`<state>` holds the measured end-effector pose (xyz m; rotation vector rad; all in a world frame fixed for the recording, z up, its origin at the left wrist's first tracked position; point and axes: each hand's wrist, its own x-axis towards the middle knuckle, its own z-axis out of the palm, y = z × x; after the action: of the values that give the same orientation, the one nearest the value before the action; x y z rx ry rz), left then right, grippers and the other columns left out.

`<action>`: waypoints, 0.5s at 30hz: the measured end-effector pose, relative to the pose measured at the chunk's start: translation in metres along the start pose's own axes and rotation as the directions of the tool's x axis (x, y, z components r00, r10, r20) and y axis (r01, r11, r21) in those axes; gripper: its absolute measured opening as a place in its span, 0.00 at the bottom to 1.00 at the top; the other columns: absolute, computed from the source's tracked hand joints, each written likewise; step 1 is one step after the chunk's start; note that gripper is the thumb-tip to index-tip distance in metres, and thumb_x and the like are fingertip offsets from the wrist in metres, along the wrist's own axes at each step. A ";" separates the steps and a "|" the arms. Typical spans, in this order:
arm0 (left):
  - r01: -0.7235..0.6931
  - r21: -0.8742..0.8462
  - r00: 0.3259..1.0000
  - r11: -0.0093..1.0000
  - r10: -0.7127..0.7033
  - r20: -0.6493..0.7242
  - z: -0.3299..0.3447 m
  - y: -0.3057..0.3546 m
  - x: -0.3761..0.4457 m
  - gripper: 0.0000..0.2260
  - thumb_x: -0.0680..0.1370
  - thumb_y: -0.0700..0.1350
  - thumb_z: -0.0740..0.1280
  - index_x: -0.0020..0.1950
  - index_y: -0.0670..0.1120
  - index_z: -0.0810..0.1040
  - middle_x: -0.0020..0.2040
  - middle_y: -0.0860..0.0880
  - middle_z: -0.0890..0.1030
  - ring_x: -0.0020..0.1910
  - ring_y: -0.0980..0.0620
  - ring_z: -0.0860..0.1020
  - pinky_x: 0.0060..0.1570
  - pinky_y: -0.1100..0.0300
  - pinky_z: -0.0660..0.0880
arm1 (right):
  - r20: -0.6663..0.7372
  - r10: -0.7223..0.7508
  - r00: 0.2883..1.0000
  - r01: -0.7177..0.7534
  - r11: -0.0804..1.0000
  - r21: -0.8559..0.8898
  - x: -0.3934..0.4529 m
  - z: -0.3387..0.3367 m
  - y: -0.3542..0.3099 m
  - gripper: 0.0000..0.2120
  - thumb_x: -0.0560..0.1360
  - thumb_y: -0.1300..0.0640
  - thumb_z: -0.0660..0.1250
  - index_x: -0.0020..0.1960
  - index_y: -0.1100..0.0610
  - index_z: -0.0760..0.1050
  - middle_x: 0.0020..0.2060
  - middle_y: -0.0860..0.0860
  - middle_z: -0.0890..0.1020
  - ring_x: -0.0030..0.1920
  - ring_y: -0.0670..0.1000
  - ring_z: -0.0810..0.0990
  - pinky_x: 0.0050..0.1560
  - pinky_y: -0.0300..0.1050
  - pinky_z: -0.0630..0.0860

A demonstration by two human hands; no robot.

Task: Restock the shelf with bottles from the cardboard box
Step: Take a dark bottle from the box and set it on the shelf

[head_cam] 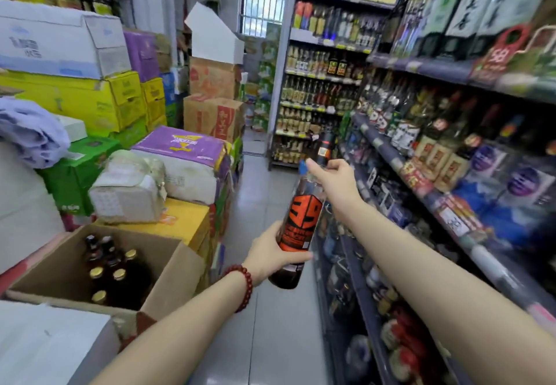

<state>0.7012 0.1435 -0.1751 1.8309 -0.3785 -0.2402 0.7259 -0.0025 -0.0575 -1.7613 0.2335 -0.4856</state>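
From the head camera we see a shop aisle with both our arms reaching out. Our left hand is curled round the bottom part of a dark bottle with an orange label. Our right hand pinches the thin neck near the top, with its fingers bent round it. The bottle is tilted, with its top leaning away from us. It hangs in the air over the floor, just beside the front edge of the shelf on our right, and it is not on the shelf yet.

The cardboard box sits open near the bottom left corner of the picture. More bottles with gold caps stand inside it, so we think there is plenty left to move.

The shelf looks blurry, and it is packed with other bottles. We cannot tell where the free spot is.

What could go wrong? We think the glass could bump the shelf edge or knock the bottles already there, because they stand so close together. If one hand lets go too soon, the bottle could slip and break on the hard floor. Setting it down tilted could make it tip over.
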 end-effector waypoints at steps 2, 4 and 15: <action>-0.009 -0.038 0.998 0.999 0.012 0.067 0.015 0.005 -0.017 0.24 0.61 0.52 0.81 0.53 0.55 0.76 0.44 0.61 0.83 0.42 0.69 0.80 0.40 0.75 0.73 | -0.025 0.017 1.000 -0.017 1.000 0.007 -0.019 -0.020 0.003 0.17 0.70 0.48 0.75 0.48 0.52 0.68 0.42 0.48 0.75 0.46 0.52 0.78 0.43 0.50 0.74; -0.016 -0.075 0.990 0.997 0.026 0.140 0.028 0.006 -0.032 0.23 0.62 0.48 0.81 0.53 0.53 0.77 0.43 0.61 0.84 0.41 0.69 0.81 0.36 0.78 0.72 | -0.077 0.014 0.997 -0.015 1.000 -0.011 -0.042 -0.039 0.004 0.15 0.71 0.52 0.74 0.44 0.51 0.67 0.39 0.47 0.74 0.40 0.47 0.76 0.39 0.40 0.73; -0.092 -0.057 0.818 0.994 0.108 0.565 0.099 0.025 -0.121 0.32 0.55 0.58 0.81 0.55 0.55 0.76 0.51 0.56 0.84 0.52 0.56 0.82 0.58 0.50 0.77 | -0.417 0.054 0.907 -0.102 0.990 -0.094 -0.206 -0.137 -0.011 0.19 0.72 0.50 0.72 0.52 0.57 0.66 0.46 0.53 0.76 0.48 0.53 0.77 0.49 0.49 0.74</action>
<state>0.5502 0.0942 -0.1829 1.6776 -0.8828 -0.7238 0.4810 -0.0362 -0.0626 -1.7362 0.6408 -0.8003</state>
